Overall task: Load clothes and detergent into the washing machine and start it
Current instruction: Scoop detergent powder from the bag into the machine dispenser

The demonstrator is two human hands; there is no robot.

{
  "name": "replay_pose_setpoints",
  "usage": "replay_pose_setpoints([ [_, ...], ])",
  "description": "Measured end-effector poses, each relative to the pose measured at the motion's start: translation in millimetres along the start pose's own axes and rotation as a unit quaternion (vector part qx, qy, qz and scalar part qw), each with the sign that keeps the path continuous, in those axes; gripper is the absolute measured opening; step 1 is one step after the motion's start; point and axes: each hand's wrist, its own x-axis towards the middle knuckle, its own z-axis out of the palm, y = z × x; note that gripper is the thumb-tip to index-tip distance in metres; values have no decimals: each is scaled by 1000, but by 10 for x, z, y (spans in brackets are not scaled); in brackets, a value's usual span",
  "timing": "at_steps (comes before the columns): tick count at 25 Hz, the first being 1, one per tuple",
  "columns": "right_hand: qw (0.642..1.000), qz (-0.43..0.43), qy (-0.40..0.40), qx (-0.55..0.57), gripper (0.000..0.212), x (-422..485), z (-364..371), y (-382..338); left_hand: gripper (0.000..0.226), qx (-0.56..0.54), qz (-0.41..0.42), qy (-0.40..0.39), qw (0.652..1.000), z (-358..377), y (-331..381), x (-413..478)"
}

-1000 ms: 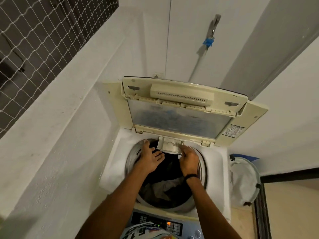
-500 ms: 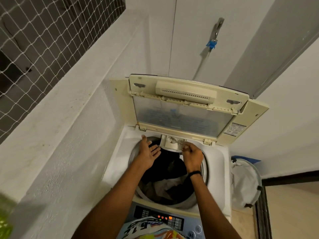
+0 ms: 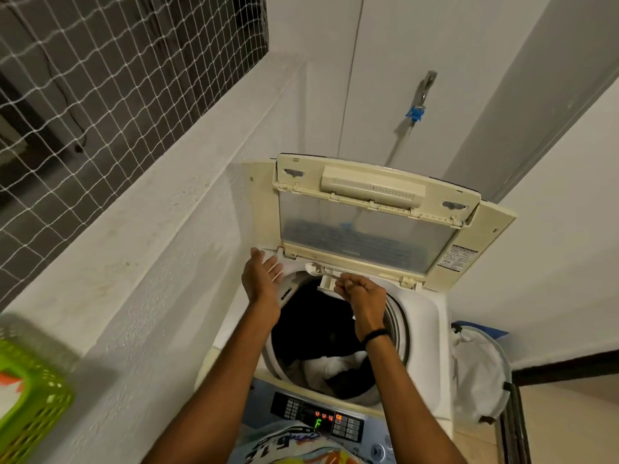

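Left hand (image 3: 263, 283) now lifted off drum rim (image 3: 398, 324), fingers apart; right hand (image 3: 360, 293) fingers clamped on detergent drawer (image 3: 326, 282).

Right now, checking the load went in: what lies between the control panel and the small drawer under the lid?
In the head view, the open drum with dark and white clothes; both forearms cross above it.

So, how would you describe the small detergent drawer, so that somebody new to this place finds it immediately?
Find the top-loading washing machine with its cream lid standing open. At the back rim of the round drum opening, just under the lid hinge, a small pale tray sticks out: the detergent drawer. The right hand touches it; unlike the dark clothes below, it is rigid pale plastic.
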Motion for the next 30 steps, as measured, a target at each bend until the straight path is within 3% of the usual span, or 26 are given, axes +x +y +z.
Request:
replay_pose_setpoints([
  [9,994,-12,-108,26,19,-590,612,-530,45,-25,266,60,962,-437,1078,-833],
  [19,959,-24,-282,-15,19,-1548,1422,-1143,42,-67,435,86,894,-1319,1957,-1692],
  [26,882,-52,-462,-76,17,-2411,2097,-1367,27,-86,477,183,856,-2308,2340,-2218],
  [30,815,-146,-521,-210,22,-2774,2529,-1169,28,-100,466,265,838,-2866,2381,-2427],
])
